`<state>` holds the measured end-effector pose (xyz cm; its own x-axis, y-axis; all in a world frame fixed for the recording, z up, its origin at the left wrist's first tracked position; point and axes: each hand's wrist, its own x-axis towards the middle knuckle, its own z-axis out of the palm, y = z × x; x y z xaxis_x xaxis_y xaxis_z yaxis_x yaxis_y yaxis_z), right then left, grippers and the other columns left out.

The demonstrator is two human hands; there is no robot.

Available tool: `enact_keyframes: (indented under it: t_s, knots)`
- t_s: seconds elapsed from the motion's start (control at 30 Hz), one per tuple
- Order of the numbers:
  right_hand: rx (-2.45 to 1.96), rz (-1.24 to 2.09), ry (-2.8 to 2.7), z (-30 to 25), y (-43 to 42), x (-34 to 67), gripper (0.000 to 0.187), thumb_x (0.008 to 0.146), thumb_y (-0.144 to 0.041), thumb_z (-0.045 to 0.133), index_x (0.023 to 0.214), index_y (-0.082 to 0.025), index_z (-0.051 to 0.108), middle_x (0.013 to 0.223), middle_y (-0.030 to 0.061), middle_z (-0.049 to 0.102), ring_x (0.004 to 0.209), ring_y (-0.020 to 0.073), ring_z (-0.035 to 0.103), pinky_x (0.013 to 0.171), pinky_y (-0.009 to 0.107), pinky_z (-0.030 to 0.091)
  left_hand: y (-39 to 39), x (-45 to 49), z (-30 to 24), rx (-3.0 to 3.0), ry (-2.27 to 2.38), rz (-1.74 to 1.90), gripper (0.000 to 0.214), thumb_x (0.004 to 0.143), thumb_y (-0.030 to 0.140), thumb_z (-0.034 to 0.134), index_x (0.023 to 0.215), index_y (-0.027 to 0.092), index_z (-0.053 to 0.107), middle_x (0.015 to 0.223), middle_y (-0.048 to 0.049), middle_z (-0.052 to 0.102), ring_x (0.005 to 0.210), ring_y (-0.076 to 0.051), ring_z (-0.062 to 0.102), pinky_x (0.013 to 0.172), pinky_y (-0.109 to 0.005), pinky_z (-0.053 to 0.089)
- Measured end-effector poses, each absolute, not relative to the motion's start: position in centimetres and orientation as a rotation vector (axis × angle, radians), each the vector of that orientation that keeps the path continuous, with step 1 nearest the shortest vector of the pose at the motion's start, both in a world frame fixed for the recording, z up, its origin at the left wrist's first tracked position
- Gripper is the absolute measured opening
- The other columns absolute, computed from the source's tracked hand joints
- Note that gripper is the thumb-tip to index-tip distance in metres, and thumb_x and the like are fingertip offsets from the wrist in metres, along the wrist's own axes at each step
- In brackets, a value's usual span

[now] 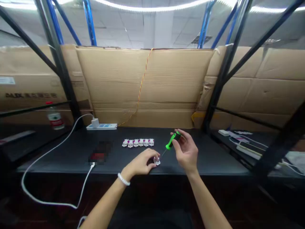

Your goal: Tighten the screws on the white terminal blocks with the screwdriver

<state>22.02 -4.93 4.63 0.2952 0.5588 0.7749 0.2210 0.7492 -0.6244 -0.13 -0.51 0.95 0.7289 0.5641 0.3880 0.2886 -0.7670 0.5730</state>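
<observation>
My left hand (141, 163) rests on the black table (71, 159) with its fingers closed around a small white part (157, 161), pinning it down. My right hand (186, 149) grips a screwdriver with a green and black handle (173, 140). The thin shaft slants down to the left, its tip at the small part. Just beyond my hands lies a row of several similar small white parts (138, 142) with pink marks. A white bead bracelet sits on my left wrist.
A white power strip (102, 126) with a plugged charger stands at the table's back, its cable looping off the left front edge to a blurred dark device (100, 153). Cardboard sheets (147, 86) wall the back. A bottle (55, 119) stands left; more power strips (247, 147) lie right.
</observation>
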Motion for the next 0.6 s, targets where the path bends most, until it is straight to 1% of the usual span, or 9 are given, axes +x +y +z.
enact_keyframes:
  t_s: [0.17,0.4,0.6]
  knots:
    - [-0.735,0.227,-1.309,4.32,-4.86,21.41,0.037,0.098,-0.033,0.072,0.134,-0.024,0.065,0.133,0.0147,0.071,0.118,0.0298,0.077,0.105,0.052,0.064,-0.59,0.08,1.27,2.447,0.635,0.78,0.018,0.086,0.008,0.071,0.097,0.021,0.067,0.121,-0.0078,0.075,0.116,-0.027,0.064,0.107,-0.04,0.051]
    - [-0.749,0.218,-1.332,4.16,-4.8,21.35,0.036,0.099,-0.031,0.071,0.134,-0.024,0.064,0.133,0.014,0.07,0.117,0.0284,0.077,0.106,0.051,0.064,-0.44,0.09,1.1,2.441,0.629,0.785,0.019,0.087,0.007,0.071,0.098,0.021,0.066,0.122,-0.0076,0.075,0.116,-0.026,0.064,0.107,-0.039,0.05]
    - [-0.735,0.222,-1.323,4.08,-4.75,21.36,0.038,0.098,-0.031,0.073,0.135,-0.024,0.065,0.133,0.0142,0.07,0.117,0.0296,0.077,0.105,0.051,0.064,-0.41,0.13,1.06,2.437,0.63,0.793,0.019,0.086,0.007,0.073,0.098,0.02,0.067,0.119,-0.0076,0.075,0.114,-0.026,0.064,0.105,-0.039,0.051]
